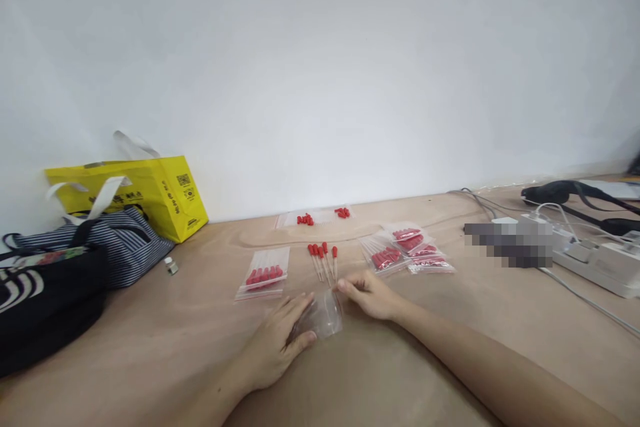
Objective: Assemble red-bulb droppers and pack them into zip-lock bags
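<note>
A clear, flat plastic zip bag [327, 319] lies on the table between my hands. My left hand [275, 340] rests on its left side, fingers and thumb stretched out and apart. At the bag's upper right corner, my right hand [369, 293] is closed in a pinch, apparently on the bag's edge; its fingertips partly hide the spot. Just beyond the bag, several loose droppers [321, 252] with red rubber bulbs and thin pale stems lie fanned out, bulbs pointing away from me.
Left of the droppers is a filled bag of droppers [264, 273]; more filled bags [407, 247] overlap at right. Others [315, 217] lie by the wall. A yellow bag [180, 193], striped bag [130, 240], black bag [55, 307] and small bottle [171, 265] stand left; a power strip [600, 267] sits right.
</note>
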A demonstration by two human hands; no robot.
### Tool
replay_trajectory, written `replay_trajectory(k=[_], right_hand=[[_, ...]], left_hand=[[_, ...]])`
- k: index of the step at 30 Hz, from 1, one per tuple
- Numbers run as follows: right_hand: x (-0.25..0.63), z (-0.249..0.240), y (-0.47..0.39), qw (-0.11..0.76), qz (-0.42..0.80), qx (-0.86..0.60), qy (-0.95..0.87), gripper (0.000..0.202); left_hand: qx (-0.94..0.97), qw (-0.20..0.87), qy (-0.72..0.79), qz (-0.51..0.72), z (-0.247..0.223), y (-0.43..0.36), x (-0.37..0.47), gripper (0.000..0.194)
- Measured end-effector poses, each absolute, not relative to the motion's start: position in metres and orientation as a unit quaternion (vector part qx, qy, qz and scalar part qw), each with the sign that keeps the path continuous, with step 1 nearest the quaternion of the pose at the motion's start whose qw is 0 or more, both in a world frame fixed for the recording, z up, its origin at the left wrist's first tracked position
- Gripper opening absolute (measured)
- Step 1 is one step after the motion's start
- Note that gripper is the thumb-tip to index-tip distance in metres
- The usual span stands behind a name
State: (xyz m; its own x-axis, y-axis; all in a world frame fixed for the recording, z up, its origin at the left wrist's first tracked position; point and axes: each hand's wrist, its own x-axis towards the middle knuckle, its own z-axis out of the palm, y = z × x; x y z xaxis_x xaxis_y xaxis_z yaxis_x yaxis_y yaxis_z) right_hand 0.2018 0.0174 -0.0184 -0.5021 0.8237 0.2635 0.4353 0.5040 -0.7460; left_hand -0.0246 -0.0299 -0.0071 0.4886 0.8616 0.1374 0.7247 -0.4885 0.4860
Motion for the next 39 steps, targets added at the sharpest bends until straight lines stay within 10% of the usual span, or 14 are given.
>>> replay_trajectory(k=[13, 28, 39], right_hand=[[0.165, -0.017, 0.108, 0.330, 0.247, -0.712, -0.568, 0.017], [0.220, -0.025, 0.023, 0.693, 0.445, -0.408, -0.396, 0.040], [0.187, -0.033, -0.007, 0.565, 0.568, -0.335, -0.496, 0.037]], left_hand=[[0.865, 0.153, 0.456, 0.146, -0.014, -0.028, -0.024, 0.052], [0.864, 0.127, 0.471, 0.125, -0.001, -0.034, -0.018, 0.050], [0.870, 0.115, 0.457, 0.144, -0.007, -0.031, -0.018, 0.053]])
